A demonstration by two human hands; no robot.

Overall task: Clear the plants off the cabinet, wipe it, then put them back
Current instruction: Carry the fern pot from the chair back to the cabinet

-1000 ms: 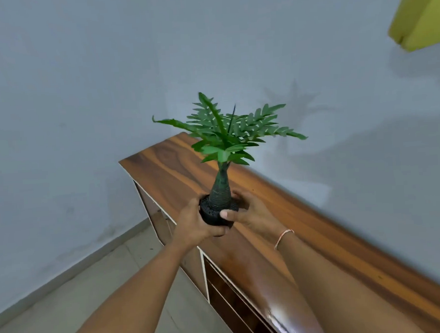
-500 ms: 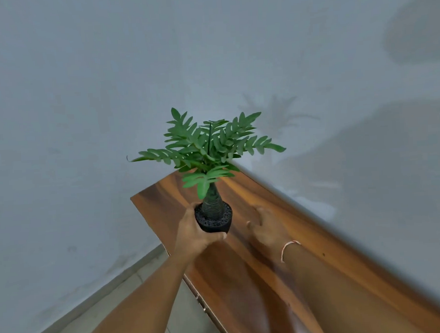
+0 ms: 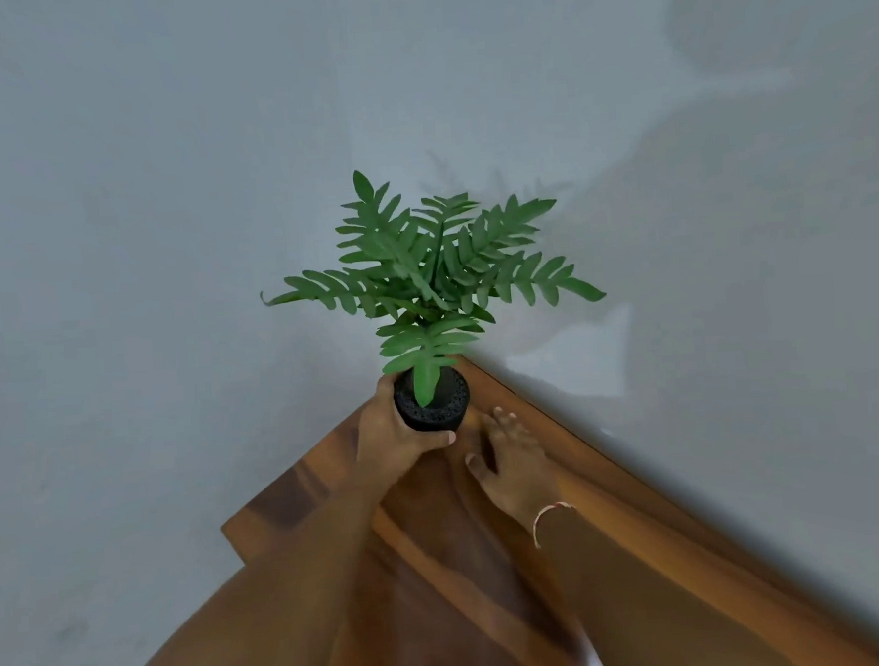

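head view, looking down at the far corner of a cabinet [image 3: 623, 594] that runs along a pale grey wall [image 3: 139, 248]. furthest left is only that wall, plain and a little scuffed, meeting the cabinet's left end. the cabinet top is glossy brown wood with darker and lighter streaks of grain, and its corner points up toward the middle of the frame.

the left forearm comes up from the bottom edge, and the left hand [image 3: 392, 438] is wrapped around a small black pot [image 3: 435, 415], thumb across the front of it low down, fingers hidden round the far side. so that hand is closed and gripping the pot. the pot has a rough, pebbled surface and sits over the far corner of the cabinet top, close to the wall; whether its base touches the wood cannot be told, since the hand covers the underside. the plant [image 3: 433, 271] stands about upright in it, with green fern-like leaves spreading wide to both sides and one leaf drooping over the front of the pot. its faint shadow falls on the wall behind.

just right of the pot, the right hand [image 3: 512, 462] lies palm down with fingers stretched out, flat over the cabinet top, holding nothing and not touching the pot. a thin bracelet [image 3: 549, 516] of red and white circles that wrist.
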